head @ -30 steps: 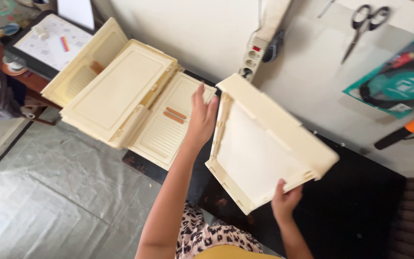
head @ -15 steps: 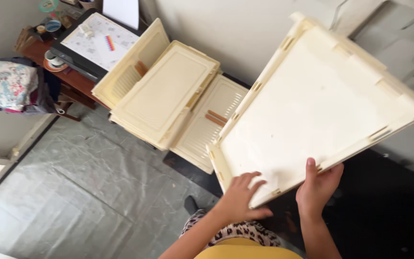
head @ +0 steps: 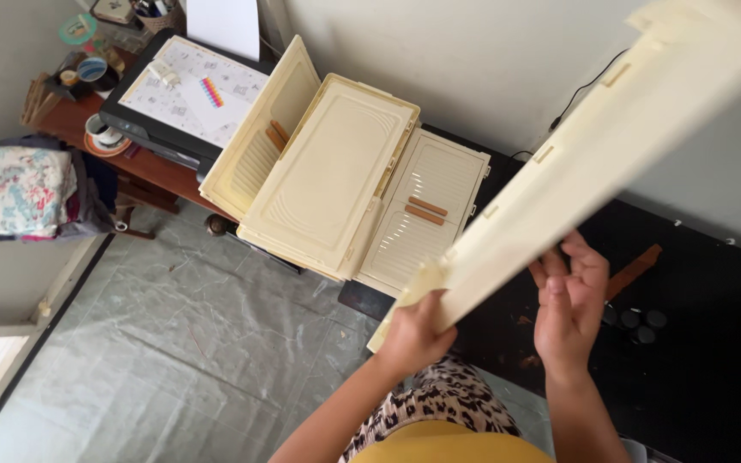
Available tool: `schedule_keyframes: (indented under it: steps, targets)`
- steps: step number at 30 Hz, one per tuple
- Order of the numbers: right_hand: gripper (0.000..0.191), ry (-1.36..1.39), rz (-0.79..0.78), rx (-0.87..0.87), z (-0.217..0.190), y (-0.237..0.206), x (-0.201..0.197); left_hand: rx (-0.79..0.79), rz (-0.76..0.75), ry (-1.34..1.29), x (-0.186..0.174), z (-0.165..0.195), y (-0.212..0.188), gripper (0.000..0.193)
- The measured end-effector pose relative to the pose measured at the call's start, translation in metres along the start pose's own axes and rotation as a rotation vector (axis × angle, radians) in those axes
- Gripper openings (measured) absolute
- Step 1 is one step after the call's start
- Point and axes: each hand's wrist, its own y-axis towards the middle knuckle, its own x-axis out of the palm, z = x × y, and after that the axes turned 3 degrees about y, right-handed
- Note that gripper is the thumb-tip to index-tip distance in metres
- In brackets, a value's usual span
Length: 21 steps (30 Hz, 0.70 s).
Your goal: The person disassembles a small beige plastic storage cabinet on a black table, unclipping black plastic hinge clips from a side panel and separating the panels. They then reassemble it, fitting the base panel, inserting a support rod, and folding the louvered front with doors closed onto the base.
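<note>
Cream plastic is the material of nearly every part in view. Compared with half a second ago, the held panel (head: 611, 163) has turned from showing its broad inner face to showing mostly its long side edge, and it now runs as a tilted bar from lower centre to the upper right corner. The hands have also separated: both sat together at the lower rim before.

At far left, a wooden side table (head: 143, 167) carries a black tray (head: 135, 129) with patterned paper. A folded floral cloth (head: 19, 189) lies beside it. The floor (head: 173, 360) is grey stone tile with a streaked surface and offers the largest open area, lower left.

Three cream cabinet panels lean against the wall: a louvred door (head: 259, 137) with brown handles, a flat embossed panel (head: 328, 193) overlapping it, and a second louvred door (head: 426, 214) partly behind that. Their lower corners overhang the floor.

The left hand (head: 413, 334) is closed around the lower end of the held panel, fingers wrapped over its corner. The right hand (head: 569, 300) is spread, fingers extended, against the panel's underside, supporting rather than clamping. A black mat (head: 705, 343) lies below at right, with a brown strip (head: 632, 270) and small dark caps (head: 636, 321) on it.
</note>
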Motion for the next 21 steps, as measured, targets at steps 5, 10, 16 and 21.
schedule_keyframes:
  steps: [5,10,16,21]
  targets:
    - [0.041,-0.707,0.055,-0.003,0.087,-0.001,-0.022,-0.332,0.027,-0.225,-0.054,-0.04,0.021,0.06]
    - [0.052,-0.385,0.083,0.368,0.195,-0.003,-0.069,-0.296,0.1,-0.598,-0.08,-0.078,0.051,0.052]
    - [0.056,-0.01,-0.02,0.659,0.229,0.007,-0.055,-0.461,0.138,-0.956,-0.117,-0.126,0.092,0.067]
    - [0.045,-0.021,0.125,0.757,0.255,0.015,-0.007,-0.548,0.159,-0.713,-0.141,-0.191,0.106,0.06]
